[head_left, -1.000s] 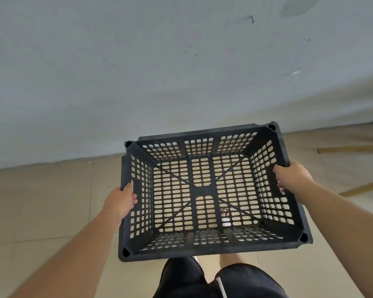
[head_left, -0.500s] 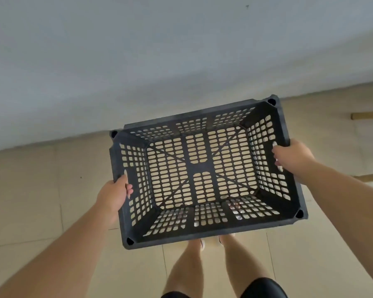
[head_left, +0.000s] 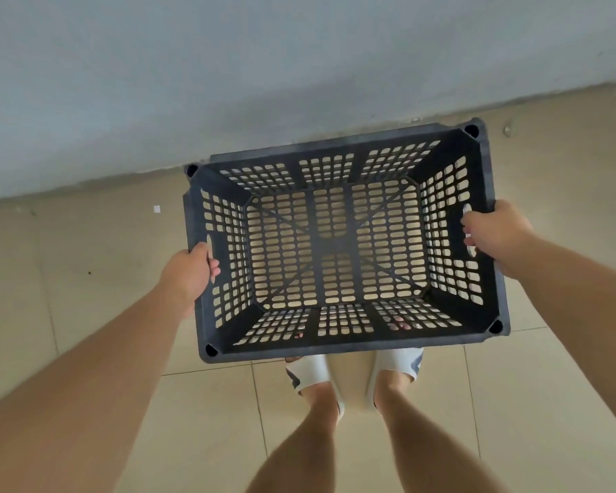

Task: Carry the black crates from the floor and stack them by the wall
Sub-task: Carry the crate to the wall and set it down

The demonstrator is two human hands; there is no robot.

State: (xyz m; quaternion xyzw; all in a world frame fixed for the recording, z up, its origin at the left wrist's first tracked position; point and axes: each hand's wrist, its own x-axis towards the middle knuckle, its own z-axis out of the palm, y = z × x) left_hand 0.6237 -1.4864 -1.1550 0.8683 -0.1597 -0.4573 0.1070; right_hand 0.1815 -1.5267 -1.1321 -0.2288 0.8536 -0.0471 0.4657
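Observation:
A black slotted plastic crate hangs in the air in front of me, open side up and empty. My left hand grips the handle slot in its left wall. My right hand grips the handle slot in its right wall. The crate's far edge is close to the foot of the grey wall. Through the slots I see the beige tiled floor below. No other crate is in view.
My bare legs and feet in white slippers stand on the tiles just behind the crate. The wall meets the floor along a line running from left to upper right. Small specks of debris lie on the floor near the wall.
The crate has come lower and closer to the base of the wall, with both hands still on its handles. My view has tipped further down, showing my feet.

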